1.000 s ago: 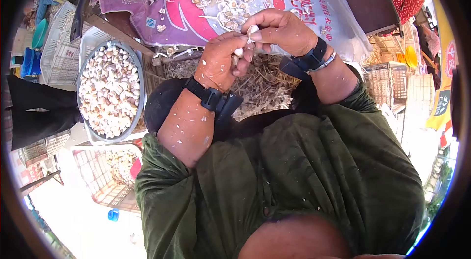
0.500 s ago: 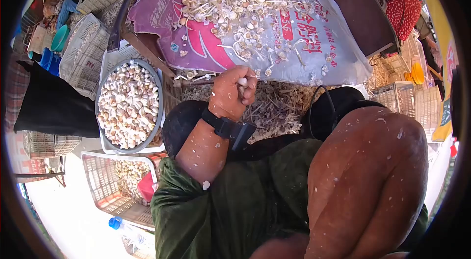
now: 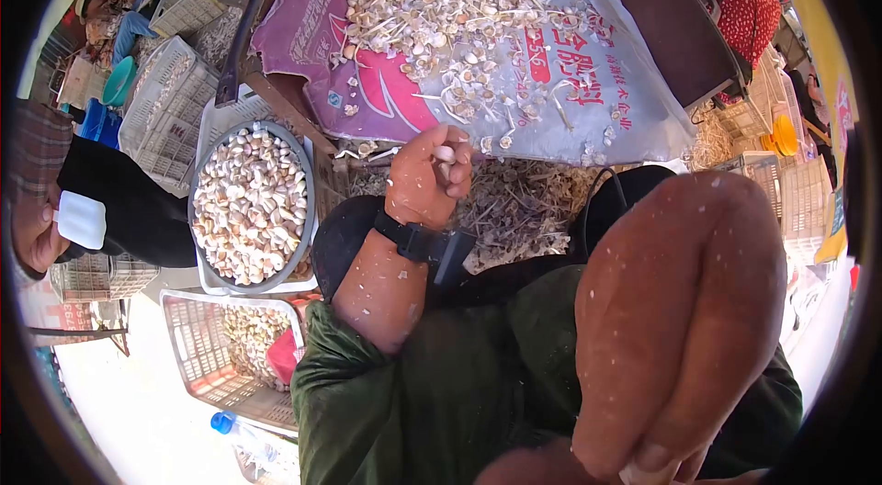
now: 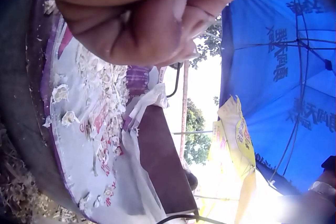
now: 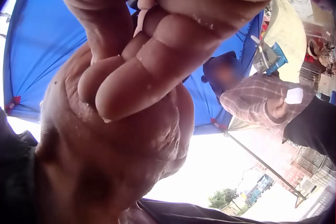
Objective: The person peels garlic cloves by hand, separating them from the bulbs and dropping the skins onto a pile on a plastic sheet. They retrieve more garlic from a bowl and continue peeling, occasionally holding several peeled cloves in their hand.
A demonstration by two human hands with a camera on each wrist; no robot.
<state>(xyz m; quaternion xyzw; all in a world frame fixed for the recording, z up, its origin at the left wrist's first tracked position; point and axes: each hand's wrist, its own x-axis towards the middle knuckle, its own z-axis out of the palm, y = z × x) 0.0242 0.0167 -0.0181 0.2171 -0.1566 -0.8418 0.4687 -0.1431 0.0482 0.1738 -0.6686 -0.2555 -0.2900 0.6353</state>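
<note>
My left hand (image 3: 424, 180) is raised in front of the bag's near edge, its fingers curled round pale garlic cloves (image 3: 446, 155). In the left wrist view, the bent fingers of that hand (image 4: 142, 19) fill the top, and the cloves are hidden. My right arm is folded up large at the right of the head view, with the fingers of the right hand (image 3: 657, 465) at the bottom edge. The right wrist view shows this hand (image 5: 173, 40) with extended, slightly bent fingertips against the skin of the face; no object shows in it.
Garlic scraps and stems (image 3: 441, 3) lie on a printed bag (image 3: 597, 118). At the left are a round basin (image 3: 310, 209) of cloves, a crate (image 3: 197, 347) holding more, and a bottle (image 3: 248, 439). A person (image 3: 46, 163) stands at far left, a white object (image 3: 82, 219) in hand.
My right hand has left the left hand and come up to the face. The left hand keeps its cloves. The person at far left now shows a hand with a white object.
</note>
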